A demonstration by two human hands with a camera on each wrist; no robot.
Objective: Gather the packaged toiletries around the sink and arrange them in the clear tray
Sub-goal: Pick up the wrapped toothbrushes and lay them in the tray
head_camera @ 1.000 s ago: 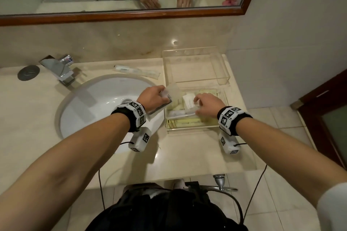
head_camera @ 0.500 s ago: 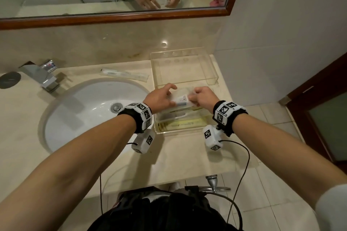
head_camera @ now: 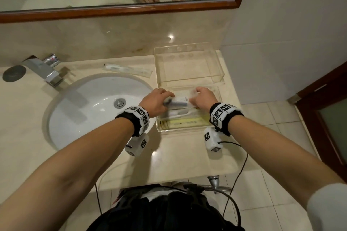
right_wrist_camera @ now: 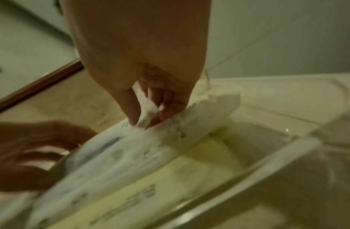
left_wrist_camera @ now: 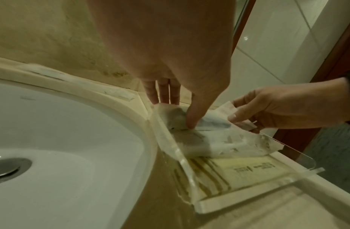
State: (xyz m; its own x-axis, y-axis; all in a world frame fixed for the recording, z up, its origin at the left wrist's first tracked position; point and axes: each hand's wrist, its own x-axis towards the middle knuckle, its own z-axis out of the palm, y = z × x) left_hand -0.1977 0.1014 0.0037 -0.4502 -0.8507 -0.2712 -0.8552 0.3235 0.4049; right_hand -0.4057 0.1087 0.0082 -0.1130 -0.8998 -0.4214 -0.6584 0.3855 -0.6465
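Observation:
Both hands hold one white packet [head_camera: 179, 102] with a dark item inside, low over the clear tray [head_camera: 180, 130] to the right of the sink. My left hand [head_camera: 167, 99] pinches its left end, thumb [left_wrist_camera: 189, 122] on top and fingers behind. At the right end my right hand [head_camera: 193, 97] pinches the sealed edge [right_wrist_camera: 146, 117]. Below the held packet [left_wrist_camera: 211, 122] in the tray lie a white toothbrush packet [left_wrist_camera: 219, 147] and a flat yellow packet [left_wrist_camera: 248, 167]. Another long packet [head_camera: 127, 69] lies on the counter behind the sink.
A second clear box [head_camera: 187, 65] stands just behind the tray against the wall. The white sink [head_camera: 97, 107] is left of the tray, with the chrome faucet [head_camera: 43, 73] at the back left. The counter's front edge [head_camera: 169, 180] is close to me.
The left hand brought the packet from the tray's left edge over the tray, the right hand took its other end, and both have lowered it onto the packets inside.

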